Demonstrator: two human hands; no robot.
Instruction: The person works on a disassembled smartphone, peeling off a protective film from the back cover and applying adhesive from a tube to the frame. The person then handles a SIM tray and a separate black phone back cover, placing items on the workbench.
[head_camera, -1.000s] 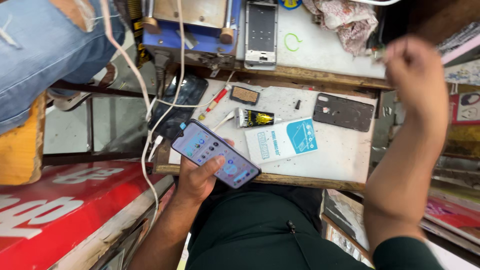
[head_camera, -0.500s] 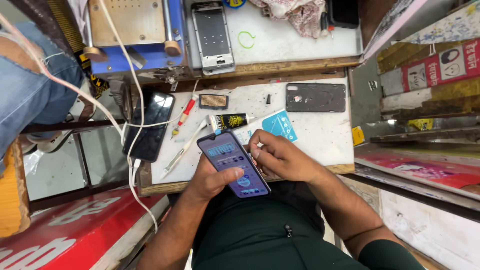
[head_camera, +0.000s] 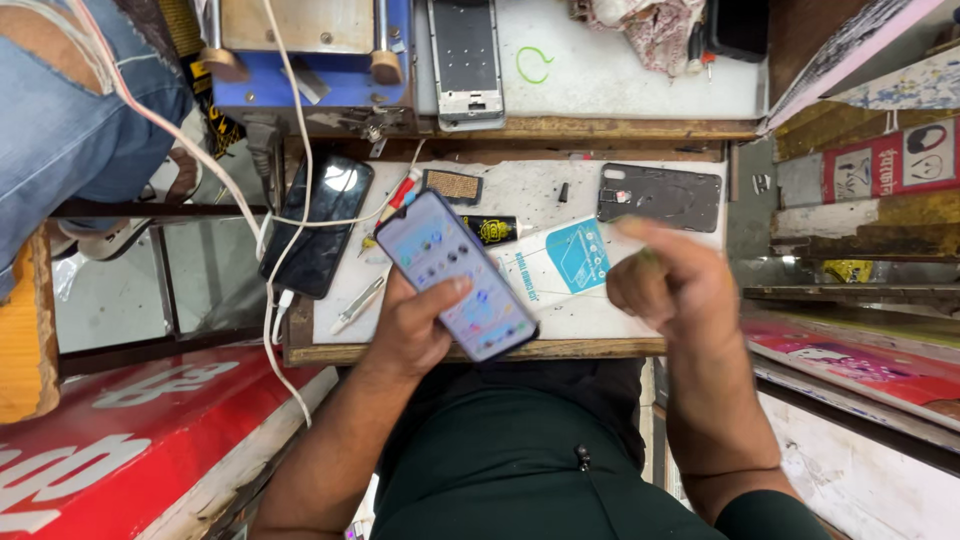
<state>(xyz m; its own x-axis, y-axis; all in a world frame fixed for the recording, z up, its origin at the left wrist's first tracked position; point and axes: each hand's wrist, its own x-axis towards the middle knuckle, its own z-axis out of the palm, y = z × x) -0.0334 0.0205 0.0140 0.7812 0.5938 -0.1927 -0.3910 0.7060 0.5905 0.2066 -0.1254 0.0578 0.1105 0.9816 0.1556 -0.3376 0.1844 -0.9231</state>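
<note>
Head view | lit smartphone (head_camera: 457, 275) is cradled screen-up in left hand (head_camera: 420, 325) above the tabletop's (head_camera: 660, 325) near edge, grip wrapped round it, thumb on glass | right hand (head_camera: 675, 285) blurred, loosely curled, empty | dark phone (head_camera: 318, 225) at left edge, back cover (head_camera: 660, 197) at far right corner.

The right hand (head_camera: 668, 285) is motion-blurred, its fingers (head_camera: 650, 235) indistinct. The left hand (head_camera: 420, 325) hides the lit smartphone's (head_camera: 455, 272) lower left edge. The phone frame (head_camera: 465, 60) and crumpled cloth (head_camera: 640, 25) are cut off by the top edge.
</note>
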